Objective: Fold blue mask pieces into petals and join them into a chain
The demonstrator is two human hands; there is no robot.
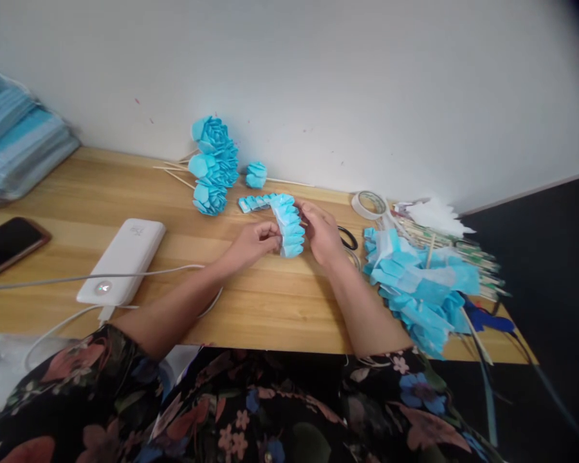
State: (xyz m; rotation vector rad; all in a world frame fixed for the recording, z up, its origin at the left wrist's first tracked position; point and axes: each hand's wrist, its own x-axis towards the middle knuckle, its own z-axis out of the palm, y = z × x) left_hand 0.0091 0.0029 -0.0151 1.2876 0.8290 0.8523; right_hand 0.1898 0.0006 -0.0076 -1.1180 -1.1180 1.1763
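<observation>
A pleated strip of light blue paper petals (pixel 284 220) lies curved on the wooden table (pixel 260 302). My left hand (pixel 251 243) pinches its near end from the left, fingers closed. From the right, my right hand (pixel 322 233) grips the same folded end with its fingers curled around it. The far end of the strip trails toward the wall.
Finished blue paper flowers (pixel 213 164) on sticks lie by the wall. A pile of blue paper pieces (pixel 417 283), wooden sticks (pixel 456 247), a tape roll (pixel 369 204) and scissors (pixel 348 238) are at the right. A white power bank (pixel 124 259) with cable, a phone (pixel 7 244) and stacked masks (pixel 17 141) are left.
</observation>
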